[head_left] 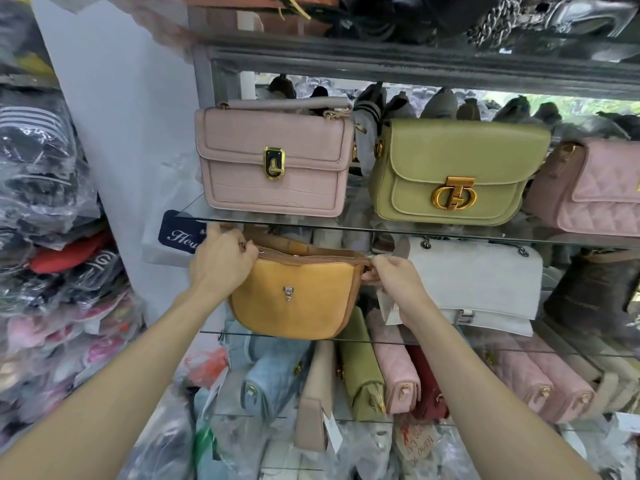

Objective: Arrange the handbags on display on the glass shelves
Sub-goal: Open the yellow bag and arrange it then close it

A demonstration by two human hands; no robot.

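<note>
Head view looks down along two bare forearms that reach up from the bottom corners toward a stack of glass shelves. Nearest, under the arms, the lowest shelf (346, 419) carries bags stood on end in a row: a pale blue quilted bag (266, 379), a beige bag (317, 403), an olive bag (362, 372), a pink quilted bag (394, 362) and a dark red bag (429, 386). Plastic-wrapped goods (52, 209) are piled at the left.

Above that, the mustard half-moon handbag (294, 296) sits upright on the middle glass shelf (502, 349), its front with a small silver clasp facing the camera. The left hand (221, 261) grips the bag's upper left corner by the zip, fingers curled over the top edge. The right hand (391, 275) pinches the upper right corner, its fingers closed on the end of the zip. Just beside the right hand stands a white handbag (478, 285) with a chain strap, tilted back.

Farther up, the top glass shelf (450, 233) holds a pale pink boxy handbag (273, 161) with a gold and black lock, an olive green handbag (457, 171) with a round gold clasp to its right, and a pink quilted handbag (595, 192) at the right edge. Dark bags with chains (502, 19) crowd the highest level.
</note>
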